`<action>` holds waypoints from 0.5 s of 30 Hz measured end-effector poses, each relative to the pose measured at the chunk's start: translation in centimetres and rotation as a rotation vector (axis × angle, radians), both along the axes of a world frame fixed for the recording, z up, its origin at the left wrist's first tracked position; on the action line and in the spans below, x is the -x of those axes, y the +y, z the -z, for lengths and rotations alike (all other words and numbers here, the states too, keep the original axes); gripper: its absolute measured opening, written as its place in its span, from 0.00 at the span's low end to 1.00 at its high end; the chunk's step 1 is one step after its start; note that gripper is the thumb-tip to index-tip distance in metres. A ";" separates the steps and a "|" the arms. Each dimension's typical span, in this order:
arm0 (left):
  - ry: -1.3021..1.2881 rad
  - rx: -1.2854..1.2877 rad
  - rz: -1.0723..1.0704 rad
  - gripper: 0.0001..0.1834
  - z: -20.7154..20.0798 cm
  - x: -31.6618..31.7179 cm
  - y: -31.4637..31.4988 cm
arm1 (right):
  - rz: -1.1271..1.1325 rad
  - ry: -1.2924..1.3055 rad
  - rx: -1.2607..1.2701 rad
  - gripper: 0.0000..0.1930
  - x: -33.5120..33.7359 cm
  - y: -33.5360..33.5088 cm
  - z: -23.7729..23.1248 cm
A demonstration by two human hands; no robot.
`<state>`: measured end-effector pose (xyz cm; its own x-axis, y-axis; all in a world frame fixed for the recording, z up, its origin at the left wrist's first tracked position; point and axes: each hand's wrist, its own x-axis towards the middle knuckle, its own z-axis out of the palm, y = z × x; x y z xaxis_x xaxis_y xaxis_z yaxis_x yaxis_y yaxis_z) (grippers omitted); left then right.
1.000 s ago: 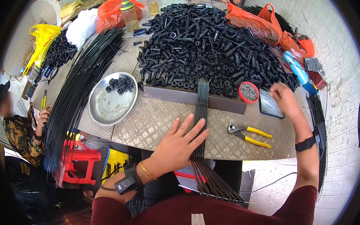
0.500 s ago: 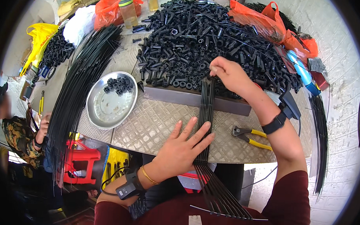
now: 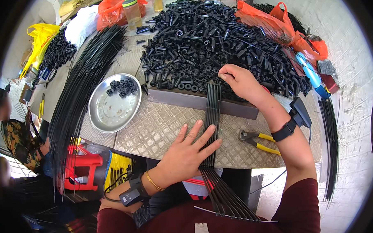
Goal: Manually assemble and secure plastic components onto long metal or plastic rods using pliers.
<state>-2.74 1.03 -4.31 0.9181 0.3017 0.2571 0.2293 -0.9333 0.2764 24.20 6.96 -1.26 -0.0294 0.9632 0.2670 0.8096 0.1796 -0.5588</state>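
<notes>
A row of thin black rods point(image 3: 212, 111) lies side by side across a dark metal bar point(image 3: 175, 98) and the table. Spread flat over the rods is my left hand point(image 3: 183, 155), fingers apart. Toward my body the rods fan out to a thin pale rod point(image 3: 244, 220) with black fittings where they meet it. Just beyond the rods' far ends, my right hand point(image 3: 242, 82) has its thumb and forefinger pinched together; what they hold, if anything, is too small to make out. It hovers at the near edge of a pile of black plastic tubular parts point(image 3: 197, 39).
Yellow-handled pincers point(image 3: 257, 141) lie to the right. On the left are a metal bowl point(image 3: 110, 118) with several small black parts and a long bundle of black rods point(image 3: 78, 88). Orange bags point(image 3: 263, 22) flank the pile. A person point(image 3: 19, 137) sits at the far left.
My left hand stays flat on the rods. My right hand keeps its pinch and has barely moved. The person at the left has lowered a hand.
</notes>
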 end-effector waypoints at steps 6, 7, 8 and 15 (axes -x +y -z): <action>0.035 -0.037 -0.012 0.30 0.0 -0.1 -0.1 | 0.008 -0.133 -0.015 0.07 -0.7 -2.0 -0.1; 0.033 -0.046 -0.015 0.29 0.0 -0.2 -0.1 | 0.008 -0.138 -0.012 0.06 -0.8 -2.5 0.1; 0.032 -0.055 -0.018 0.29 0.1 -0.2 -0.1 | 0.015 -0.135 -0.014 0.06 -0.8 -2.9 0.2; 0.059 -0.124 -0.007 0.36 0.8 -0.4 -0.1 | 0.035 -0.196 -0.072 0.07 -0.9 -3.8 1.4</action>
